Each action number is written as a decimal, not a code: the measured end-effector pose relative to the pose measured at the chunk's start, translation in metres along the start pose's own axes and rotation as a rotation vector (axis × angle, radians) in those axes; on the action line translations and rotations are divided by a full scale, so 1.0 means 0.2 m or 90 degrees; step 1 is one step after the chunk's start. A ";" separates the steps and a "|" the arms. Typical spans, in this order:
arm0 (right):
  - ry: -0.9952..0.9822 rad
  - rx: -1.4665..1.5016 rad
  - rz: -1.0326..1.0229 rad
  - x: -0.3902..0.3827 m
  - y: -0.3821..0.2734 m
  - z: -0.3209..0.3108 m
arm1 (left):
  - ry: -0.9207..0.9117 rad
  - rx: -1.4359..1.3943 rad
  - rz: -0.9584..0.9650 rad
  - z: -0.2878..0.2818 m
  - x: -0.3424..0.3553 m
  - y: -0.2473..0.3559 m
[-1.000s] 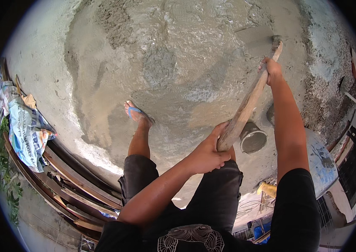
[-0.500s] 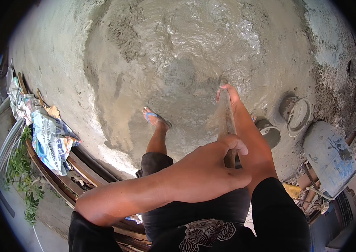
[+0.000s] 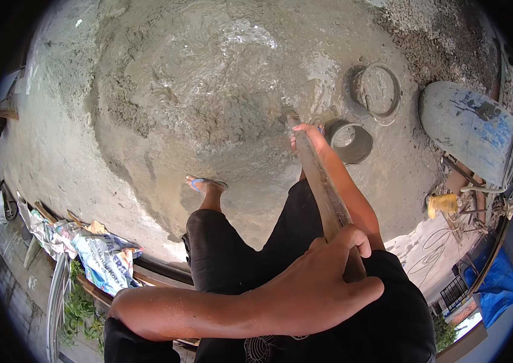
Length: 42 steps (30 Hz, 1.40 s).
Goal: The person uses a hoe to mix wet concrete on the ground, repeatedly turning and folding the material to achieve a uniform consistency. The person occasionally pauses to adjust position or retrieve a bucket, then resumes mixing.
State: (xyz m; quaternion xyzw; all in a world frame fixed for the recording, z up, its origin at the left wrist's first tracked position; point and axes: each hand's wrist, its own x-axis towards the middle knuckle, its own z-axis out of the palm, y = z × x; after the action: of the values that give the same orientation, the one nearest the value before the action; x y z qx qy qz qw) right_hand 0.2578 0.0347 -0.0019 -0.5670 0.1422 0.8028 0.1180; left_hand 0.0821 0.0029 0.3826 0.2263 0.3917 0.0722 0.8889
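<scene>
I stand at the edge of a wide pool of wet grey concrete point(image 3: 208, 103). My left hand point(image 3: 323, 281) is wrapped around the upper end of a long wooden handle point(image 3: 323, 187). My right hand point(image 3: 306, 138) grips the same handle lower down, close to where it meets the wet mix. The tool's head is buried in the concrete and hidden. My left foot in a blue sandal point(image 3: 205, 184) rests on the wet surface; my legs are in dark shorts.
A round bucket point(image 3: 351, 142) sits just right of the handle, and a ring-shaped pan point(image 3: 379, 89) lies behind it. A large blue-grey drum point(image 3: 468, 130) lies at the right. Printed cement sacks point(image 3: 102, 257) and timber boards border the lower left.
The handle has been pulled in toward my body and now stands steeper. My view has swung, so the bucket and drum moved up and right in the picture.
</scene>
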 end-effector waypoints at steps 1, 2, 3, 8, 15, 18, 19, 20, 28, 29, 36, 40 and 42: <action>0.002 0.023 -0.008 -0.10 -0.01 -0.08 | -0.030 0.003 0.011 0.07 0.01 0.02; -0.017 0.048 -0.009 -0.22 -0.03 -0.19 | -0.057 0.008 0.013 0.13 0.03 0.03; -0.021 0.070 -0.016 -0.32 -0.05 -0.29 | -0.081 0.022 0.015 0.19 0.04 0.05; 0.082 0.190 -0.148 -0.75 -0.04 -0.78 | -0.227 0.085 -0.039 0.38 0.13 0.13; 0.318 0.275 -0.325 -0.82 -0.07 -1.11 | -0.216 0.348 -0.095 0.10 0.39 0.01; 0.411 0.296 -0.422 -0.47 0.03 -1.00 | -0.158 0.577 -0.180 -0.45 0.54 -0.29; 0.413 0.307 -0.446 -0.33 0.08 -0.94 | -0.086 0.688 -0.192 -0.62 0.58 -0.44; 0.391 0.329 -0.439 -0.20 0.13 -0.88 | 0.007 0.819 -0.271 -0.78 0.63 -0.62; 0.575 0.297 -0.577 -0.12 0.43 -0.41 | 0.371 0.824 -0.424 -1.23 0.74 -1.66; 0.525 0.281 -0.595 -0.20 0.43 -0.35 | 0.347 0.813 -0.293 -1.21 0.65 -1.67; 0.329 0.108 -0.579 -0.34 0.14 0.08 | 0.099 0.343 0.011 -0.95 0.13 -1.45; 0.264 -0.006 -0.573 0.01 -0.23 0.35 | 0.038 0.108 0.059 -1.02 0.36 -1.39; 0.263 -0.096 -0.572 0.23 -0.39 0.49 | 0.026 -0.093 0.218 -1.13 0.51 -1.38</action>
State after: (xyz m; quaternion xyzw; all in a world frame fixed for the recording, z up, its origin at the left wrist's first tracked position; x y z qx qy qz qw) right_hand 0.1843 0.1443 -0.0215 -0.7263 -0.1542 0.5516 0.3801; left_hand -0.0262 -0.1333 0.0554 0.2230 0.3589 0.2556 0.8696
